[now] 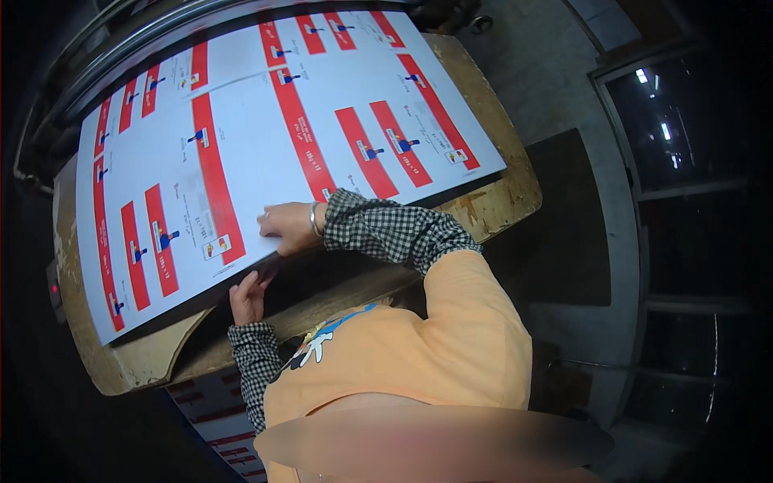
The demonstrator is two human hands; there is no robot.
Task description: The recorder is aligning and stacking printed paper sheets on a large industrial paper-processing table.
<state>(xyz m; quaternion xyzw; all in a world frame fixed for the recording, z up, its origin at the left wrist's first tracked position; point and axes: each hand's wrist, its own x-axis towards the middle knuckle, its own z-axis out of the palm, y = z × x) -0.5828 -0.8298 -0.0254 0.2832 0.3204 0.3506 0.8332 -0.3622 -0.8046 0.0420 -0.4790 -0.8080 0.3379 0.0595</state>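
A large white printed sheet with red bands and small blue figures lies on a worn wooden table. My right hand, with a silver bangle at the wrist, is at the sheet's near edge. Its fingers bend over the top face and close on the edge. Just below and left of it, my left hand points upward at the same edge, palm partly turned in. Its fingertips go into shadow beside the sheet, so their grip is hidden. Black-and-white checked sleeves cover both forearms.
Metal rollers of a machine run along the table's far side. The wooden table has chipped, rounded corners. More red-and-white printed sheets lie low at the lower left. A dark mat and a framed window are to the right.
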